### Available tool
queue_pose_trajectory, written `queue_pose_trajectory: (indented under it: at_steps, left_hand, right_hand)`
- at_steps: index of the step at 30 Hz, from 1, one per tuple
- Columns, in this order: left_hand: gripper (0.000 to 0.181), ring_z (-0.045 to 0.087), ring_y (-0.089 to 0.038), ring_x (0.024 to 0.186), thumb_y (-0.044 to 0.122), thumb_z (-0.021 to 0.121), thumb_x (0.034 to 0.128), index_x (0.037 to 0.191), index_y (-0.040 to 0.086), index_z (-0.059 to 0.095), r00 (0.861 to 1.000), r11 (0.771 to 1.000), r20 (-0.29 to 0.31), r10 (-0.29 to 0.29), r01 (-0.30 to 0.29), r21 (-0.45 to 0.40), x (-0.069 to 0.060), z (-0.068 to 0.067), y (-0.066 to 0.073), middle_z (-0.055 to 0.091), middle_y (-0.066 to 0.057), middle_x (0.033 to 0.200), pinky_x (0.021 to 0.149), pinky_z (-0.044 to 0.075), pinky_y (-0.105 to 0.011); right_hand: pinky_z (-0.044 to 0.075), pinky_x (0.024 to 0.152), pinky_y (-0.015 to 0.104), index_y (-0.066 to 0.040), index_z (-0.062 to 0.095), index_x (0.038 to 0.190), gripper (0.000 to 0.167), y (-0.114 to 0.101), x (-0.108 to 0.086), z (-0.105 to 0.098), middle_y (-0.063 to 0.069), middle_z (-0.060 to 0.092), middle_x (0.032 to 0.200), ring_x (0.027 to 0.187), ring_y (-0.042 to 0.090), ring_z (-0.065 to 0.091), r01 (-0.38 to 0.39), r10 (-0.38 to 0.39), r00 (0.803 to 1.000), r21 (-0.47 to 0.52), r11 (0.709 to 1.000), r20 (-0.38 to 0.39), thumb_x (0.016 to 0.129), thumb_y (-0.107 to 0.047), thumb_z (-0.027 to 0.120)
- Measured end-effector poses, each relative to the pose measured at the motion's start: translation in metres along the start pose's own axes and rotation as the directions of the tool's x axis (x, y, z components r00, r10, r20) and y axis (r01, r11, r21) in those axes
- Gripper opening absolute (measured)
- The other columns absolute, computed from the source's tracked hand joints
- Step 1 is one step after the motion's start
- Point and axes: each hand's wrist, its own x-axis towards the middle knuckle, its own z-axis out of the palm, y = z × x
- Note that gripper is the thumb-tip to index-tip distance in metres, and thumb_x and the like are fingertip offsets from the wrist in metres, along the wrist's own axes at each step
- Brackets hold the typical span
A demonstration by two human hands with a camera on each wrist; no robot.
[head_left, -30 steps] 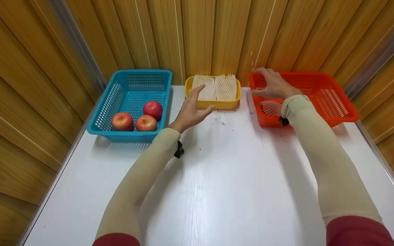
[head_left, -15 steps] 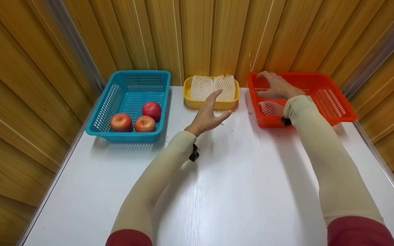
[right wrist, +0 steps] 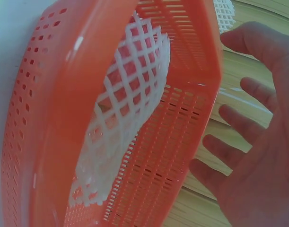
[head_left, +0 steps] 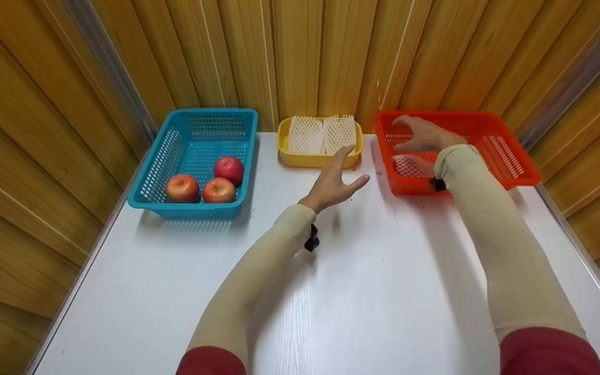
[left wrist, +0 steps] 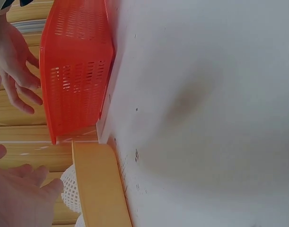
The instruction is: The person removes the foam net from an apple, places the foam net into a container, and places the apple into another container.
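My left hand hovers over the white table with fingers spread and nothing in them, just in front of the yellow tray. In that tray lie white foam nets. My right hand is held above the left part of the red basket, its fingers relaxed and apart. Below it in the basket lies a red fruit in a white foam net, probably an apple; the right wrist view shows the hand apart from it. In the left wrist view both hands appear beyond the yellow tray and red basket.
A blue basket stands at the back left, with a pale red apple, another such apple and a darker red apple in its front part. Wooden panel walls close off the back and sides of the table.
My left hand has moved right, from near the blue basket to in front of the yellow tray. My right hand has shifted slightly right and down in the view, staying over the red basket.
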Motion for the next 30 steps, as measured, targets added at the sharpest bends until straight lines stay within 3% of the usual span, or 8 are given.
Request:
queue_pose_trajectory:
  at_steps: [3,9,12,16,20,30]
  left_hand:
    - [0.088,0.027,-0.015,0.153,0.055,0.069,0.093,0.162,0.022,0.026,1.0,1.0,0.021,-0.021,0.021,-0.016,0.002,0.009,0.003,0.027,0.004,0.168,0.123,0.028,-0.043]
    - [0.086,0.034,-0.015,0.149,0.056,0.068,0.0931,0.162,0.026,0.026,0.998,1.0,0.055,-0.005,0.006,-0.026,0.009,0.026,0.01,0.03,0.006,0.166,0.12,0.034,-0.044]
    - [0.086,0.027,-0.012,0.152,0.058,0.066,0.0933,0.163,0.028,0.025,0.997,1.0,0.072,-0.006,0.007,-0.013,0.012,0.031,0.014,0.026,0.007,0.168,0.122,0.029,-0.043]
    - [0.088,0.019,-0.012,0.155,0.06,0.065,0.0933,0.164,0.027,0.025,0.997,1.0,0.082,0.004,-0.003,-0.015,0.017,0.038,0.018,0.023,0.006,0.17,0.123,0.026,-0.046]
    - [0.087,0.021,-0.012,0.155,0.059,0.066,0.0929,0.163,0.026,0.026,0.996,0.999,0.087,0.019,-0.016,-0.035,0.022,0.047,0.022,0.024,0.006,0.169,0.122,0.028,-0.047]
    - [0.087,0.023,-0.017,0.155,0.06,0.066,0.0925,0.163,0.031,0.024,0.991,0.998,0.124,-0.045,0.05,-0.036,0.028,0.066,0.031,0.017,0.004,0.171,0.12,0.032,-0.05]
  right_hand:
    - [0.031,0.108,0.076,-0.02,0.023,0.162,0.087,0.004,-0.001,-0.001,0.021,0.025,0.164,0.146,0.047,0.026,-0.019,0.019,0.999,-0.009,1.0,0.038,0.094,-0.044,0.073]
    - [0.029,0.107,0.079,-0.022,0.023,0.162,0.092,0.01,-0.003,0.0,0.02,0.023,0.165,0.145,0.05,0.025,-0.078,0.079,0.992,-0.013,0.997,0.096,0.091,-0.052,0.073]
    - [0.028,0.106,0.08,-0.024,0.022,0.163,0.096,0.009,-0.004,0.001,0.02,0.023,0.166,0.144,0.051,0.025,-0.104,0.105,0.987,-0.014,0.994,0.121,0.089,-0.056,0.074]
    - [0.026,0.108,0.078,-0.02,0.024,0.162,0.094,0.005,-0.001,0.001,0.021,0.023,0.166,0.146,0.05,0.024,-0.066,0.073,0.987,-0.048,0.997,0.14,0.09,-0.055,0.073]
    - [0.023,0.11,0.078,-0.016,0.024,0.162,0.091,0.002,-0.001,0.0,0.022,0.022,0.166,0.148,0.05,0.022,-0.037,0.047,0.987,-0.068,0.997,0.152,0.093,-0.053,0.07]
    - [0.023,0.109,0.079,-0.018,0.024,0.162,0.09,0.014,-0.003,0.001,0.023,0.023,0.166,0.147,0.051,0.022,-0.06,0.07,0.986,-0.064,0.996,0.154,0.093,-0.052,0.071]
